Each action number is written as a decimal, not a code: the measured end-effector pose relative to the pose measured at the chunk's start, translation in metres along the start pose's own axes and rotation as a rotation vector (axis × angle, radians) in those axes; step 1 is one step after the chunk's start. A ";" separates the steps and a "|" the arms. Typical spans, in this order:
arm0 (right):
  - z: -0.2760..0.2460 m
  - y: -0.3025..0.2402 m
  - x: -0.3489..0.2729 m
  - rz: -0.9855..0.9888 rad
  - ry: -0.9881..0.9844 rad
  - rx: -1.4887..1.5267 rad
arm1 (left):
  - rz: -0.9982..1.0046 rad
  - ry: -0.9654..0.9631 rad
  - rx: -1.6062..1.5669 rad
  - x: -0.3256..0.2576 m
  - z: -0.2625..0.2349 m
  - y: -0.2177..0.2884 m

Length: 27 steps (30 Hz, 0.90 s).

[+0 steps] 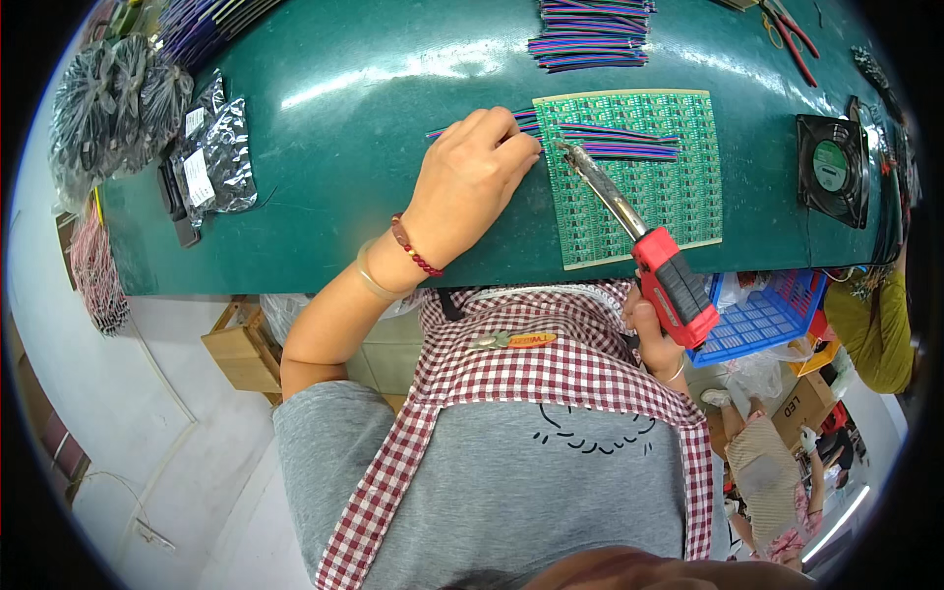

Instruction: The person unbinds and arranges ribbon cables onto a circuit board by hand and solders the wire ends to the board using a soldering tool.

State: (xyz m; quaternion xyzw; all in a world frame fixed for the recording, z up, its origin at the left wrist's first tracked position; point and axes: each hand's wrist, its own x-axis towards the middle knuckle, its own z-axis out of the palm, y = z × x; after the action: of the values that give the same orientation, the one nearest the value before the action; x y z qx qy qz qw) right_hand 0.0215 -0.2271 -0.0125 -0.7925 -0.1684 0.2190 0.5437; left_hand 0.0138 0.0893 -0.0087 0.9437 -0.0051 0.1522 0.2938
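Note:
My left hand (472, 169) is closed in a pinch at the left edge of a green circuit board panel (696, 202). Its fingers hold a multicoloured ribbon wire (440, 132), whose end sticks out to the left; the pinched end is partly hidden. Several more ribbon wires (634, 149) lie across the panel's upper half. In my right hand (649, 329), closed round the handle, is a red and black soldering iron (675, 285). Its metal tip points up and left, close to my left fingertips over the panel's left edge. Contact between tip and wire is too small to tell.
A stack of ribbon wires (592, 34) lies at the far side of the green table (344, 197). Black bags (221, 147) sit at left, a black fan (832, 169) and red-handled pliers (795, 44) at right. Below the edge stands a blue basket (752, 324); another person is at lower right.

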 end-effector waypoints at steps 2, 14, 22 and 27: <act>0.000 0.000 0.000 0.008 -0.010 -0.002 | -0.003 -0.002 -0.001 0.000 0.000 0.000; 0.000 0.000 -0.001 0.003 -0.004 -0.026 | 0.006 0.004 -0.009 -0.001 0.001 -0.001; 0.000 -0.004 0.003 -0.038 -0.022 0.005 | -0.013 0.008 -0.010 -0.002 0.002 -0.001; 0.001 0.000 0.003 -0.037 -0.029 -0.035 | -0.016 0.008 -0.006 -0.002 0.002 -0.001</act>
State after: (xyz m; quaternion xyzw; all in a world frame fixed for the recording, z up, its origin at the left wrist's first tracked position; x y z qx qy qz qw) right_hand 0.0233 -0.2249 -0.0130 -0.7955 -0.1947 0.2173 0.5311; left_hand 0.0128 0.0889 -0.0111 0.9421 0.0034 0.1536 0.2979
